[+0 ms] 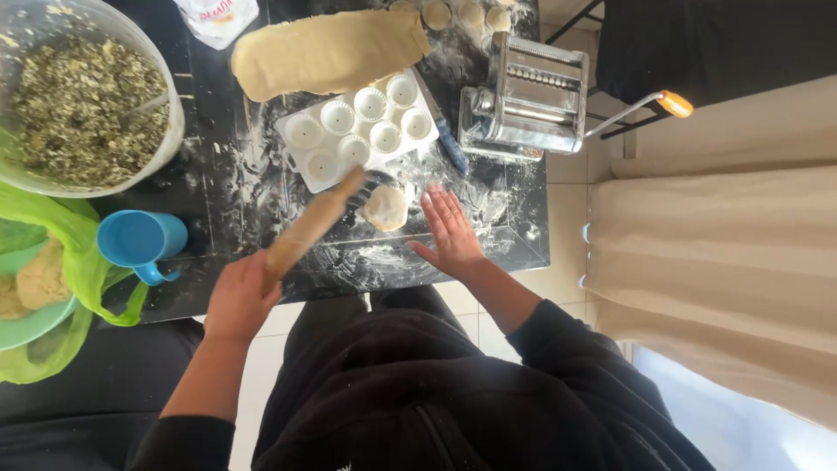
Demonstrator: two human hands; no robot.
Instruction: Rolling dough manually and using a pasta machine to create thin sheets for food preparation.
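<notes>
My left hand [240, 296] grips the near end of a wooden rolling pin [314, 222], which slants up and to the right over the floured black table [261, 174]. Its far tip reaches a small lump of pale dough [386, 208]. My right hand [451, 231] lies flat and open on the table just right of that lump, fingers spread. Behind the lump sits a white plastic mould tray [359, 129] with several round cups. A long rolled sheet of dough [330, 51] partly covers the tray's far edge.
A metal pasta machine [527, 96] with an orange-tipped crank [674, 104] stands at the right rear. A clear bowl of chopped green filling [83, 100] and a blue cup [139, 240] sit left. Dough balls rest in a green plate and bag [39, 288].
</notes>
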